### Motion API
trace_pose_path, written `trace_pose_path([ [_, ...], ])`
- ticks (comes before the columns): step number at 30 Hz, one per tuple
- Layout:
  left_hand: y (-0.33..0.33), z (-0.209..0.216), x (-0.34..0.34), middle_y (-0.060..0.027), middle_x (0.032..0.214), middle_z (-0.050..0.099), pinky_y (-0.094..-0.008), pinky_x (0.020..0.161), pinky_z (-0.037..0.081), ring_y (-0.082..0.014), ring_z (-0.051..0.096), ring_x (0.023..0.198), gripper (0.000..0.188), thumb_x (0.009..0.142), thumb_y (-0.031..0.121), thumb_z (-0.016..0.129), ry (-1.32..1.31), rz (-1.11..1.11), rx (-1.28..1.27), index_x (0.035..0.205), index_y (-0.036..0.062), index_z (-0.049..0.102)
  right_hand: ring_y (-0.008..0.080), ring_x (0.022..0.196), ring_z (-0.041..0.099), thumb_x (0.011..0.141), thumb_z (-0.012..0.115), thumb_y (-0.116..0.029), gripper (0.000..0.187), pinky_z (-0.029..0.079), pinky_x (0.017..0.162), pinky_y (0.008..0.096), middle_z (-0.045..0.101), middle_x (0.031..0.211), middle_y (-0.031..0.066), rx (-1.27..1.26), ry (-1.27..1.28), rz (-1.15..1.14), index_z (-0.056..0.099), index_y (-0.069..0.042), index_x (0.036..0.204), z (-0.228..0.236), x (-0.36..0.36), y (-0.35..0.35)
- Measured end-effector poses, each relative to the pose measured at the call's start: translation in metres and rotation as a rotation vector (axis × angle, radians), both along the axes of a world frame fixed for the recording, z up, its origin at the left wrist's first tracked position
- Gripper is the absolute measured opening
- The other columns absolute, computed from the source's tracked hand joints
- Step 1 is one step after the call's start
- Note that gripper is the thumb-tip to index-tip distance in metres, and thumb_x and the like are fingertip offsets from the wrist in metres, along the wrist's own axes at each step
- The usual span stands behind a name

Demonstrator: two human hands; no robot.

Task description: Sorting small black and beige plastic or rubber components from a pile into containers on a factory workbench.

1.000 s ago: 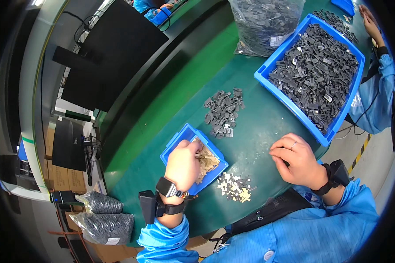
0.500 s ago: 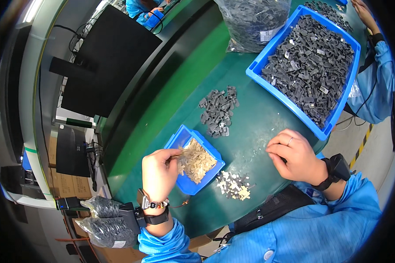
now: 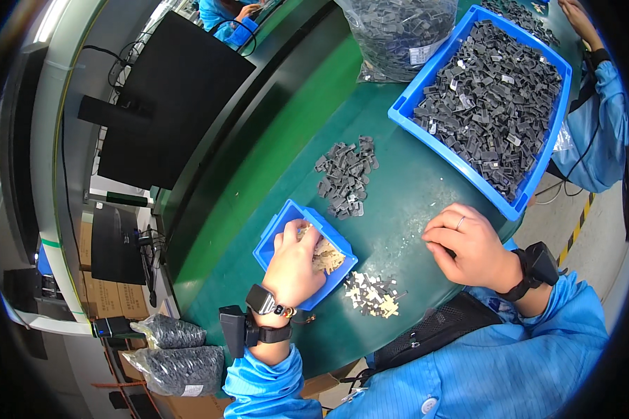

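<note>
Small, flat beige pieces point(image 3: 328, 258): light, and best taken by the edges

The beige pieces lie in a small open blue plastic bin point(image 3: 267, 243), directly under the left hand point(image 3: 293, 269). This hand is lowered into the bin with its fingers bent and a little apart. The fingertips are hidden, so I cannot tell if they hold some pieces.

The right hand point(image 3: 465, 244) is loosely curled above the green table point(image 3: 412, 181), thumb near the fingers; I cannot tell whether something small is between them. Between the two hands, nearer to the left one, lies a small scattered heap of white, black and pale yellow bits point(image 3: 372, 295). Beyond the left hand is a loose pile of dark grey plastic parts point(image 3: 346, 178).

I judge that each beige piece is very light and rather stiff, but so thin that it may bend or crack under a hard pinch. Being flat, the pieces probably slide on each other and cling in layers. The safest hold should be a soft pinch, with thumb and forefinger, on the two opposite edges of a piece which stands up a little.
</note>
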State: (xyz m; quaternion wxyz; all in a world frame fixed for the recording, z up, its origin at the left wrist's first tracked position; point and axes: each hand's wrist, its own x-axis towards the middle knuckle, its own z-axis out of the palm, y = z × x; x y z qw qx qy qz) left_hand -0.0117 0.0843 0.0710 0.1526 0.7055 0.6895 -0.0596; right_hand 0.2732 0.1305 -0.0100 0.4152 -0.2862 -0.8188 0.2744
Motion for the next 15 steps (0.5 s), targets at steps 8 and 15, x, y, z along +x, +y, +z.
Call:
trace_pose_path([
  [8, 0.005, -0.01, -0.018, -0.0156, 0.091, 0.063, -0.0423, 0.077, 0.052, -0.0373, 0.063, 0.087, 0.032, 0.065, -0.01, 0.062, -0.064, -0.022, 0.184, 0.093, 0.0037, 0.069, 0.0278, 0.079, 0.061, 0.075, 0.069, -0.001, 0.01, 0.051, 0.07, 0.0377, 0.065, 0.087, 0.0082, -0.002, -0.004, 0.002, 0.068, -0.003, 0.085, 0.002, 0.0, -0.002],
  [15, 0.004, -0.004, -0.025, -0.0178, 0.087, 0.067, -0.0419, 0.074, 0.054, -0.0381, 0.065, 0.082, 0.031, 0.062, -0.012, 0.058, -0.136, 0.024, 0.292, 0.087, 0.0019, 0.071, 0.028, 0.078, 0.061, 0.076, 0.069, -0.002, 0.01, 0.051, 0.07, 0.0378, 0.065, 0.087, 0.0082, -0.001, -0.012, 0.003, 0.067, -0.003, 0.085, 0.001, 0.0, -0.001],
])
